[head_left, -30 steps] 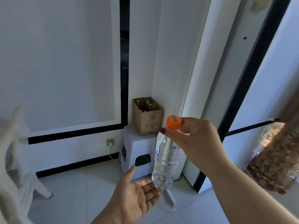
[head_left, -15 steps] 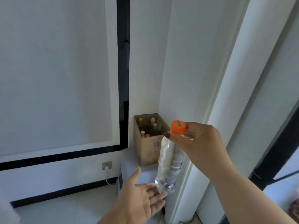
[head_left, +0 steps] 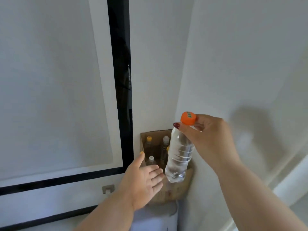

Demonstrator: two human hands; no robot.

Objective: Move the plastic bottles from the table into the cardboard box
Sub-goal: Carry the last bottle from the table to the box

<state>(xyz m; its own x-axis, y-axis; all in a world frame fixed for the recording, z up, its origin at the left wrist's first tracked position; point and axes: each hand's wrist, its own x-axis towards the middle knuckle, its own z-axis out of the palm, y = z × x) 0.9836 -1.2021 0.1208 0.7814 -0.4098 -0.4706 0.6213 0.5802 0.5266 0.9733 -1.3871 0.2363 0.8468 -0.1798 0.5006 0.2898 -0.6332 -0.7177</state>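
The left hand [head_left: 143, 179] is reaching forward with palm open and fingers spread, holding nothing, just below and beside the base of the clear plastic bottle [head_left: 179, 157]. The right hand [head_left: 208, 139] is pinching the bottle's neck beneath the orange cap [head_left: 188, 118], hanging it nearly upright in front of the cardboard box [head_left: 175, 190], where other bottles [head_left: 150, 160] are standing. The carrying step is apparently ending; next, the bottle needs lowering into a free gap.
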